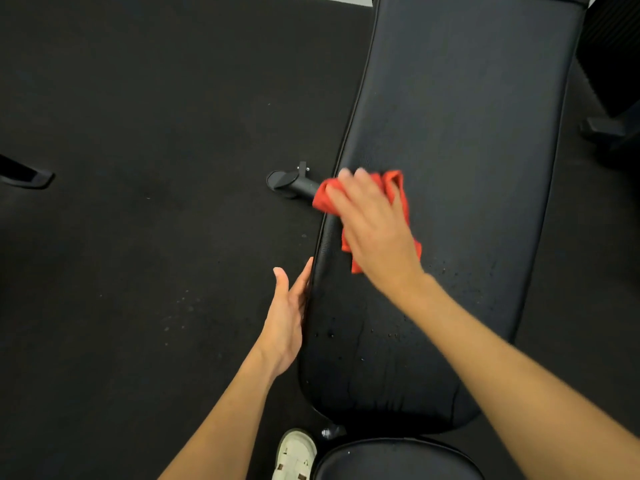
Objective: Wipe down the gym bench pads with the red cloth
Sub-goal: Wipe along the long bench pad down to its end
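The right hand [374,230] lay palm-down on the red cloth [394,183], fingers stretched out over it and pressing it flat to the long bench pad [467,116]. Motion blur hid the fingertips, so whether any of them hooked the fabric could not be told. The cloth sat bunched under the palm at the pad's left edge, about halfway along, with one corner hanging over the piping.

The left hand [285,317] was relaxed, fingers straight, with its palm touching the pad's left side wall, nearer to the person than the cloth. It held nothing and appeared to steady the bench.

The pad's long axis ran from near to far, leaning slightly to the right as it receded. The cloth therefore had unwiped length on both sides. Water droplets [391,336] dotted the near stretch between the cloth and the rounded near end, and a duller damp sheen covered the far stretch. The right hand was already on the cloth, so it was the one placed to sweep along that axis. A stroke across the pad to the right edge looked equally open.

Just beyond the near end lay the seat pad [398,462], apart from the long one and also speckled with wet. A black support tube [294,183] stuck out to the left from under the cloth. A pale shoe [294,452] stood on the dark floor [138,133] beside the seat.
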